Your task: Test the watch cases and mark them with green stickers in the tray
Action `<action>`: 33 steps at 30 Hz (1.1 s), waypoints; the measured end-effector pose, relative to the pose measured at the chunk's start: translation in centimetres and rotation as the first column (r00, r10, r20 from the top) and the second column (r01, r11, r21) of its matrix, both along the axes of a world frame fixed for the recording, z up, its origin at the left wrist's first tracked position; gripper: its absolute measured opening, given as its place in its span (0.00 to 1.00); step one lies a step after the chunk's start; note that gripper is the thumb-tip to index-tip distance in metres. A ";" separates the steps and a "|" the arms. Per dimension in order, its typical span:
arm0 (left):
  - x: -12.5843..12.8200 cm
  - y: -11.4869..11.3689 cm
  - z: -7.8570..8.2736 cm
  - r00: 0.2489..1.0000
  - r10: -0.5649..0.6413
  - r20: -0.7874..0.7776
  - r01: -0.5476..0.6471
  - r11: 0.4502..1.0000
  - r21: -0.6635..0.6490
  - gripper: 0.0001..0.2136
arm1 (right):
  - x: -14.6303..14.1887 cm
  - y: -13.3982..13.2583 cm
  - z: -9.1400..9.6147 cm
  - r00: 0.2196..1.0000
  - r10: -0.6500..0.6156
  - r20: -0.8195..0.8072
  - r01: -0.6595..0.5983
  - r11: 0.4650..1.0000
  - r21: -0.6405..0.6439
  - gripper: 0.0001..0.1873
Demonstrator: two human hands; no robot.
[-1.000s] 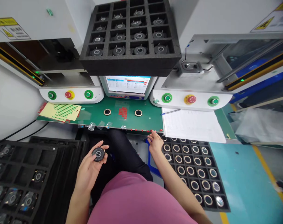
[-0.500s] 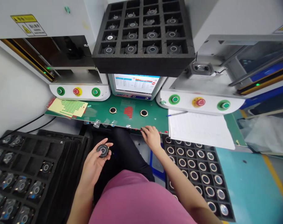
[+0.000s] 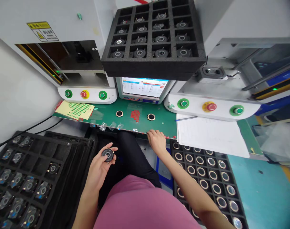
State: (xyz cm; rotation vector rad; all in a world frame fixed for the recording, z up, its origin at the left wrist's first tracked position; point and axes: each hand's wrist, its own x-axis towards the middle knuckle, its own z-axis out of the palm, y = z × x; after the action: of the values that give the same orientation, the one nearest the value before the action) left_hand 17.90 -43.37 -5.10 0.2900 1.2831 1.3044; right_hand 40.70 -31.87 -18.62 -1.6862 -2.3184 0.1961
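Observation:
My left hand is closed around a round black watch case. Its back, with a ring and small dots in the centre, faces up, and my thumb rests on it. At the front edge of the green mat, my right hand has its fingers bent together and touching the edge. Whatever lies under those fingertips is hidden. Small red stickers sit along the edge beside it. Two round gold-rimmed watch parts, one at left and one at right, lie on the mat with red dots between them.
A foam tray of watch cases stands above a screen. Machines with buttons flank it. Papers and a pen lie at right, a green-dot sheet at left. More trays stand low at left and right.
The view has shifted slightly, so the scene sits a little further right. My right fingers have curled in more at the mat's edge. My left hand keeps hold of the watch case.

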 end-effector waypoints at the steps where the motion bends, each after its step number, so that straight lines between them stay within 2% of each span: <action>1: 0.0 0.0 0.0 1.000 -0.004 0.000 0.004 1.000 0.004 0.19 | 0.0 0.1 0.0 1.000 -0.006 -0.013 0.006 1.000 -0.006 0.13; 6: 0.1 0.0 -0.2 1.000 -0.013 -0.005 0.013 1.000 0.015 0.18 | 0.1 0.4 0.1 0.980 -0.074 -0.183 0.061 0.996 -0.072 0.11; 9: 0.0 0.0 -0.3 1.000 -0.011 -0.002 0.011 1.000 0.013 0.18 | 0.0 -0.4 -0.2 0.913 -0.170 -0.370 0.120 0.981 -0.153 0.08; 12: 0.0 0.0 -0.3 1.000 -0.003 0.000 0.003 1.000 0.004 0.18 | -0.6 -1.8 -1.4 0.760 -0.341 -0.553 0.180 0.929 -0.324 0.12; 15: 0.1 0.1 -0.3 1.000 0.016 -0.003 -0.016 1.000 -0.007 0.19 | -1.4 -2.7 -2.9 0.538 -0.556 -0.633 0.187 0.812 -0.554 0.15; 18: 0.2 0.2 -0.4 1.000 0.001 -0.005 -0.001 1.000 -0.005 0.18 | -2.0 -2.3 -3.9 0.295 -0.732 -0.614 0.174 0.673 -0.719 0.14; 20: 0.3 0.3 -0.4 1.000 -0.008 -0.004 0.008 1.000 -0.006 0.18 | -2.3 -1.8 -4.1 0.150 -0.804 -0.575 0.157 0.594 -0.789 0.13; 24: 0.3 0.3 -0.3 1.000 0.006 -0.002 -0.006 1.000 -0.020 0.18 | -2.9 -1.1 -4.0 -0.057 -0.872 -0.486 0.097 0.479 -0.872 0.13; 28: 0.2 0.3 -0.4 1.000 0.018 -0.003 -0.018 0.999 -0.028 0.18 | -3.5 -0.9 -3.8 -0.177 -0.884 -0.433 0.051 0.431 -0.901 0.13; 33: 0.2 0.3 -0.6 1.000 0.019 -0.005 -0.019 1.000 -0.024 0.18 | -3.9 -1.1 -3.6 -0.266 -0.860 -0.436 0.015 0.449 -0.893 0.11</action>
State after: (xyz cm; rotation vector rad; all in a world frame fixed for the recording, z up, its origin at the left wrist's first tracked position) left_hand 18.12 -43.09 -5.74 0.2648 1.3071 1.3040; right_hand 36.79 -33.01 -22.18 -1.5659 -0.1443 1.5330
